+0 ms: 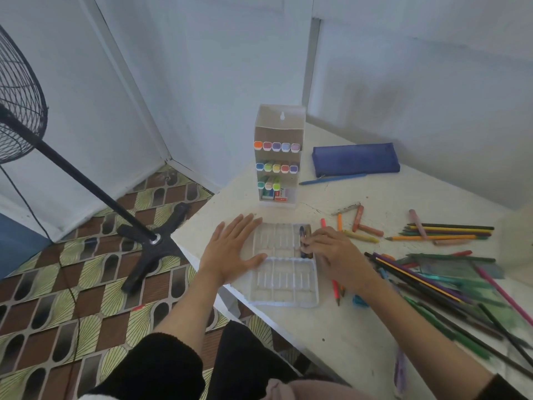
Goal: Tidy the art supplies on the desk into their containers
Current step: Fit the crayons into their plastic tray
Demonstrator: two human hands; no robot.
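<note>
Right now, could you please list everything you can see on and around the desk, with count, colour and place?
Desk: one, white, right half of view.
Marker box: one, white, upright at the desk's far edge, three rows of coloured caps.
Pencil case: one, dark blue, far side.
Pen: one, blue, in front of the case.
Clear tray: one, open, at the near-left edge.
Crayons: several, orange, red, yellow, right of the tray.
Coloured pencils: many, mixed colours, right side.
Fan: one, black, on the floor at left.
Left hand: flat on the tray's left edge.
Right hand: pressing a dark crayon into the tray.
</note>
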